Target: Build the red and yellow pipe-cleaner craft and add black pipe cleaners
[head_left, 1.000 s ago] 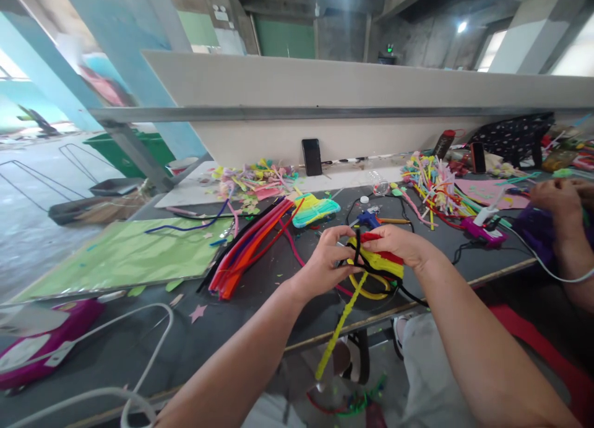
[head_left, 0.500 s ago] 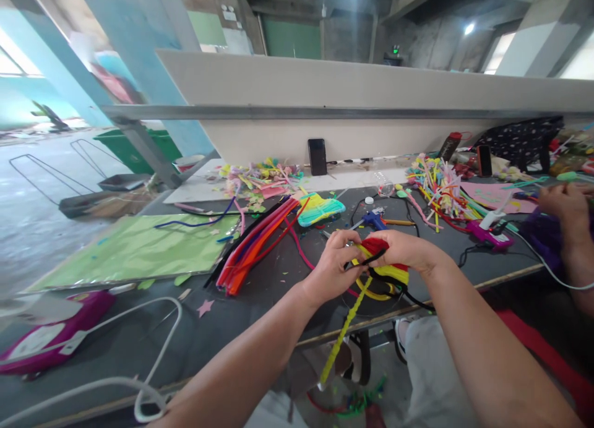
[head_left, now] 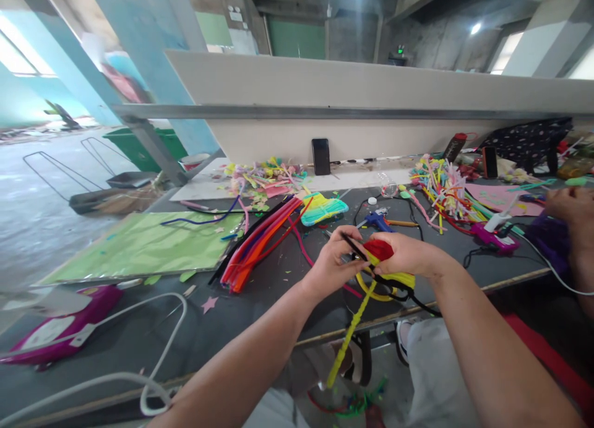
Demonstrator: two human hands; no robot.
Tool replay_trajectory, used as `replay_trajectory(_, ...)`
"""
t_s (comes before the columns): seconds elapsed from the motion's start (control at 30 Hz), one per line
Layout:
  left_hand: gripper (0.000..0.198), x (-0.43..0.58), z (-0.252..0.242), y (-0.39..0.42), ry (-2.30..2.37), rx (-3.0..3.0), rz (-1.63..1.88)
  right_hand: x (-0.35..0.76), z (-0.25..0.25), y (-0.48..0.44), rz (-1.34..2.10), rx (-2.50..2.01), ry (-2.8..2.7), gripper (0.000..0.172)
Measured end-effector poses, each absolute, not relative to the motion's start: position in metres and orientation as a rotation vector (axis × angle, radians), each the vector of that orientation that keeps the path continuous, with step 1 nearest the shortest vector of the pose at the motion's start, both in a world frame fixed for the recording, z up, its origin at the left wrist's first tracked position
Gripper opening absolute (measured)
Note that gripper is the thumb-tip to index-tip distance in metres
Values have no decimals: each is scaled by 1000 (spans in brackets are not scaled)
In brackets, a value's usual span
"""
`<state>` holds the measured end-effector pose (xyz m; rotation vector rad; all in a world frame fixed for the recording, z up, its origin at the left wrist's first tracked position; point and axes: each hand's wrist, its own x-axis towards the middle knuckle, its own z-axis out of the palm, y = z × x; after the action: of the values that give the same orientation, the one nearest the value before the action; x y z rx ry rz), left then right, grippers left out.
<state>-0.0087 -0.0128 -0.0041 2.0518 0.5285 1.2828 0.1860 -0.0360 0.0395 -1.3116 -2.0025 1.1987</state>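
Observation:
Near the table's front edge, my right hand [head_left: 408, 252] is closed around a red, yellow and black pipe-cleaner piece [head_left: 379, 250]. My left hand [head_left: 338, 260] pinches a black pipe cleaner [head_left: 353, 245] that runs up to the left from this piece. A twisted yellow pipe-cleaner stem [head_left: 350, 338] hangs from it below the table edge. Beneath the hands a yellow loop [head_left: 383, 294] shows in part. My fingers hide where the strands join. Just beyond the hands lies a blue glue gun [head_left: 378, 220].
Left of my hands lie a bundle of colored pipe cleaners [head_left: 253, 252] and a yellow and turquoise fuzzy piece [head_left: 325, 210]. A green sheet [head_left: 139, 245], a purple power strip [head_left: 69, 329] and a white cable [head_left: 183, 316] are further left. A co-worker's hand [head_left: 573, 205] is at right.
The black pipe cleaner between my hands has swung from nearly level to steeply slanted, its end now above my left fingers. The view has shifted slightly.

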Motion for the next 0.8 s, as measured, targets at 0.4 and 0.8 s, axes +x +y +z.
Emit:
replay_trajectory(0.4,20,-5,-8,-7,474,1266,1423,200,37,-40,1508,-1186,-1710,52)
replay_trajectory(0.8,30,-28,-3,-22,850,2482,1886,210,37,-36,1397,-1265,-1744,48)
